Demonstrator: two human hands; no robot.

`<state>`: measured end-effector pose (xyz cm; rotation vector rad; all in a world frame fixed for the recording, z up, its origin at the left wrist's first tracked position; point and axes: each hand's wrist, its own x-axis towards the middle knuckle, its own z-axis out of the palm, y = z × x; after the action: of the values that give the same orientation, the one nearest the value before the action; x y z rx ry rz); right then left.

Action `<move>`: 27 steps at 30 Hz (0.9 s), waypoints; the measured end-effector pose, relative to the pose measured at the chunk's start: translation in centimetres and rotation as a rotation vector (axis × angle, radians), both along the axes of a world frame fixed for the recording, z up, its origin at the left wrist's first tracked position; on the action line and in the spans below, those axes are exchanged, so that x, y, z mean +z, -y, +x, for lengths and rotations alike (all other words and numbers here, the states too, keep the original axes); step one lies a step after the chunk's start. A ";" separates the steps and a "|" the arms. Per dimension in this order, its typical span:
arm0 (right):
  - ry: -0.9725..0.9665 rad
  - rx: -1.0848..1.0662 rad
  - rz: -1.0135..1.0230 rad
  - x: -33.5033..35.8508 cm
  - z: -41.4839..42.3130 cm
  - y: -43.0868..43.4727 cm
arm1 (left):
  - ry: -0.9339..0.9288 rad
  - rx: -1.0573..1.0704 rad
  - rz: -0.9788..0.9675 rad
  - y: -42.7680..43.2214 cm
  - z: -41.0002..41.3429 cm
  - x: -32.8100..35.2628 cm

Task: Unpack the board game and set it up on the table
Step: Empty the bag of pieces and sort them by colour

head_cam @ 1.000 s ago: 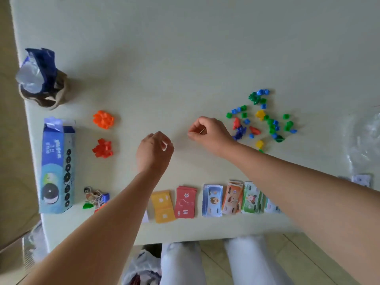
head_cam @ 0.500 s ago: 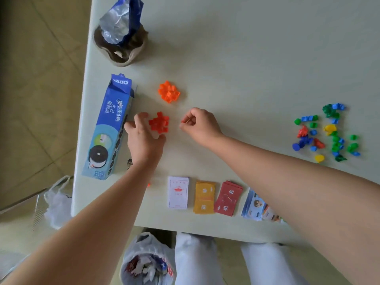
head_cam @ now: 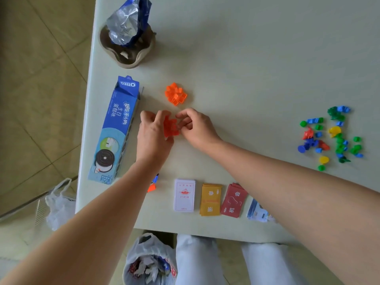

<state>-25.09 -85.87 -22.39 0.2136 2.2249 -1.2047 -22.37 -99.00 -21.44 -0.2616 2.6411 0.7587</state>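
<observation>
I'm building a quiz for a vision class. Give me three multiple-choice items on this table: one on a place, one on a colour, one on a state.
1. Where is the orange pile?
A. beyond the red pieces, farther from the person
B. on the Oreo box
C. among the cards

2. What colour is the card stack between the white stack and the red stack?
A. blue
B. yellow
C. green

3. What are the hands doing?
A. lifting the box
B. resting on the cards
C. both touching the red pieces

1 A: it lies past the red pieces.
2 B: the yellow stack sits between them.
3 C: left hand and right hand meet there.
</observation>
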 end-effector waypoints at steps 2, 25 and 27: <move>0.003 -0.011 -0.021 0.3 0.2 -0.8 | 0.017 -0.026 -0.056 -0.1 0.0 0.3; -0.110 -0.418 0.340 2.0 4.9 -32.6 | 0.106 -0.489 0.070 -30.4 -3.0 0.9; -0.137 -0.381 0.364 1.7 4.7 -33.5 | 0.116 -0.500 0.018 -31.8 -3.4 0.6</move>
<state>-20.40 -52.39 -20.69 0.7483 2.5931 -1.0095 -25.82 -67.21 -20.81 0.3407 2.4318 0.5747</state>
